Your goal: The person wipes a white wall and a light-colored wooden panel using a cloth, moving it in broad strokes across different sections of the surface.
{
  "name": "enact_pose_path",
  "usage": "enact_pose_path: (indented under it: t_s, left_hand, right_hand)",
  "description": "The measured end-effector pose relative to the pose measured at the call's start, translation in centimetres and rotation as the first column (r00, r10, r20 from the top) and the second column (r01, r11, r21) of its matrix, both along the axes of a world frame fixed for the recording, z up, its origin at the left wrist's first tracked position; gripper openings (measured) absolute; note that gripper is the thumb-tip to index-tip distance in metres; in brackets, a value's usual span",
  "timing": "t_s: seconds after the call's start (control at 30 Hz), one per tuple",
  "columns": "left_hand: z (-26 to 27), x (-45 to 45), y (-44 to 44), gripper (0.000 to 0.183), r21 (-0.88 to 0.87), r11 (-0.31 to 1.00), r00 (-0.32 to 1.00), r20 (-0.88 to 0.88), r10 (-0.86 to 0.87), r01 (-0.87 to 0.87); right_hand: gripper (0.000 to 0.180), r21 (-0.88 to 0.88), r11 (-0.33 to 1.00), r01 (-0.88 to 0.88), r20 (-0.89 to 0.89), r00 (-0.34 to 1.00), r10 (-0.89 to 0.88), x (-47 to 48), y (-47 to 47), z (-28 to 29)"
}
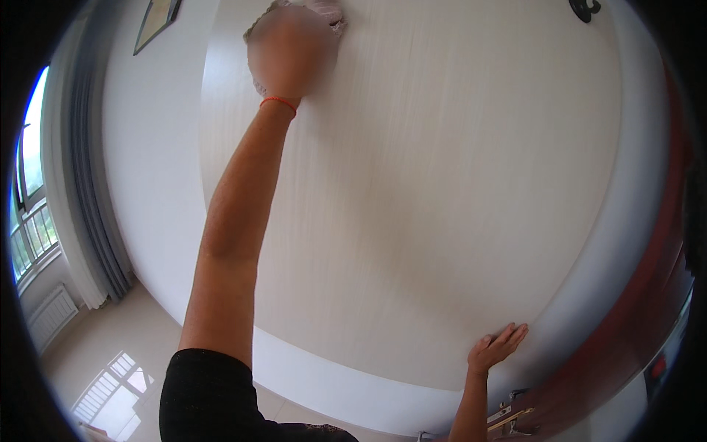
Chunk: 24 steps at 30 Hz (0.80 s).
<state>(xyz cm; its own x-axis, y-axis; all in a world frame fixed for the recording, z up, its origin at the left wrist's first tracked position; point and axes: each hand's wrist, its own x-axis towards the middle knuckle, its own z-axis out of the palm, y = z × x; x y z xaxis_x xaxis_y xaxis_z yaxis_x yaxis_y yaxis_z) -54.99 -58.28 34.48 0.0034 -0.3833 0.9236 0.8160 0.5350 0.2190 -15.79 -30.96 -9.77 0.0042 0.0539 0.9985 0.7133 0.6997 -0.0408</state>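
Note:
My left hand (293, 52) is stretched high up, mostly hidden by a round blur, with a red string bracelet (279, 101) at the wrist. A greyish-pink cloth (327, 11) shows around it, held against a large pale panel (431, 166) with fine vertical grain. How the fingers lie on the cloth cannot be made out. Down at the lower right, my right hand (499, 347) rests on the panel near its edge, fingers extended and holding nothing.
A dark hook-like fitting (584, 8) is at the upper right. A red-brown door (624, 337) with a metal handle (511, 420) borders the right. Left are a framed picture (156, 25), curtains (91, 149), a window (33, 166), a radiator (53, 316) and shiny tiled floor (141, 326).

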Motion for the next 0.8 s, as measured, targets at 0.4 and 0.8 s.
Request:
enact_pose_path:
  t_s: [0.4, 0.8]
  left_hand:
    - [-18.0, 8.1, 2.5, 0.055, -0.556, 0.831, 0.945, -0.276, -0.174, -0.009]
    - [-18.3, 6.5, 1.7, 0.057, -0.591, 0.804, 0.932, -0.255, -0.258, 0.061]
  right_hand:
    - [0.062, -0.160, 0.986, 0.056, -0.083, 0.994, -0.070, -0.4, -1.2, -0.3]
    - [0.061, -0.084, 0.996, -0.023, -0.037, 0.999, 0.020, -11.6, -7.1, 12.4]
